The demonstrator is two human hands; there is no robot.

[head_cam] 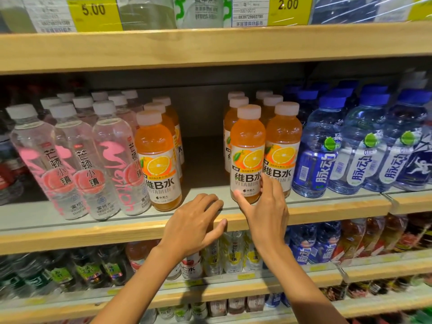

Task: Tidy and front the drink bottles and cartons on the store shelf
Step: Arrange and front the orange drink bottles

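Observation:
On the middle shelf (327, 208) stand orange vitamin drink bottles in three rows. One row has its front bottle (157, 160) at the left. A gap of bare shelf (203, 164) separates it from two rows at the right. My right hand (264, 206) holds the lower part of the front orange bottle (247, 146) of the nearer right row, thumb at its base on the left and fingers between it and the neighbouring orange bottle (284, 141). My left hand (194, 220) rests on the shelf's front edge below the gap, fingers bent onto the shelf, thumb against the wooden front.
Clear bottles with pink labels (77, 160) fill the shelf's left part, and blue-capped bottles (350, 146) fill the right. The upper shelf board (210, 45) hangs close above the caps. More bottles (233, 253) stand on the lower shelves.

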